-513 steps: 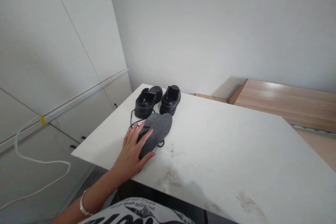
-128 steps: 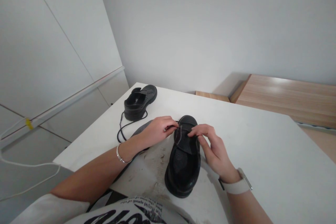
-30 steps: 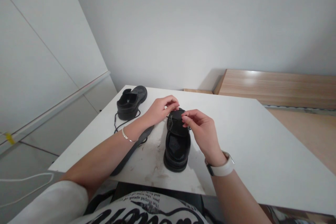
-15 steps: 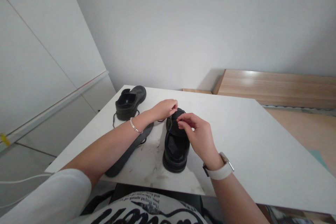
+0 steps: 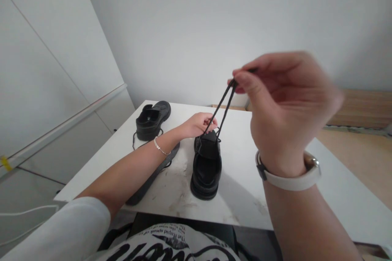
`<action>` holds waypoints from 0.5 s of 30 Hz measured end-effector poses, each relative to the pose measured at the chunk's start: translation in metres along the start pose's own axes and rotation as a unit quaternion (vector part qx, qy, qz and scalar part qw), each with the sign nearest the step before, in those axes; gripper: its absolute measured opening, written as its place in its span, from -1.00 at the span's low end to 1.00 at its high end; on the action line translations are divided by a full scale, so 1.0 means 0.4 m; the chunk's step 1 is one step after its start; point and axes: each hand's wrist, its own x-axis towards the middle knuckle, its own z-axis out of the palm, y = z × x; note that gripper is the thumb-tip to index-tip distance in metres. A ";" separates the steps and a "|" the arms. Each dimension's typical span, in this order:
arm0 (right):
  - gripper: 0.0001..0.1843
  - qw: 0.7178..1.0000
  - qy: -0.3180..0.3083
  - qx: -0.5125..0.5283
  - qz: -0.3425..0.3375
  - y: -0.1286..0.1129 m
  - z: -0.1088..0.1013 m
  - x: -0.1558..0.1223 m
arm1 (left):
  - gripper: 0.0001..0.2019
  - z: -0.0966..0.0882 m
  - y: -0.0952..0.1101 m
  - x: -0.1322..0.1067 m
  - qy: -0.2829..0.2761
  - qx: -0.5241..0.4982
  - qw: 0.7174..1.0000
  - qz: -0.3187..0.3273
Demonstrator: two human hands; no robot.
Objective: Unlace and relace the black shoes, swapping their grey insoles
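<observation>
A black shoe point(image 5: 206, 185) stands on the table, its heel toward me and its tongue showing. High above and to the right of it, my right hand point(image 5: 281, 102) pinches the black shoelace point(image 5: 226, 110). Two strands stretch taut from the fingertips down to the shoe's front. My left hand point(image 5: 203, 124) is low over the front of the shoe, fingers curled and pinched, with a short dark bit of lace at the fingertips. The toe is largely hidden behind this hand. A bracelet is on my left wrist, a watch on my right.
Another black shoe point(image 5: 150, 122) sits at the table's far left corner, a loose lace beside it. Partly under my left forearm lies a dark, flat insole point(image 5: 147, 185). Smudges mark the white table point(image 5: 180, 200). Wooden furniture point(image 5: 361, 108) stands beyond at right.
My right hand has risen from the shoe, up and to the right, drawing the shoelace into two long strands. My left hand has shifted slightly right over the shoe.
</observation>
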 end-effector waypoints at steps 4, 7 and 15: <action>-0.88 0.995 0.053 0.014 -0.088 -0.051 0.026 0.076 | -0.33 0.021 -0.032 -0.025 -0.029 -0.063 0.997 -0.031; -0.90 0.995 0.036 0.036 -0.085 -0.051 0.050 0.100 | 0.05 0.017 -0.044 -0.045 -0.066 -0.092 0.993 -0.025; -0.55 0.981 0.085 0.139 -0.104 -0.063 0.135 0.131 | -0.48 0.072 -0.014 -0.091 0.016 0.079 0.993 0.087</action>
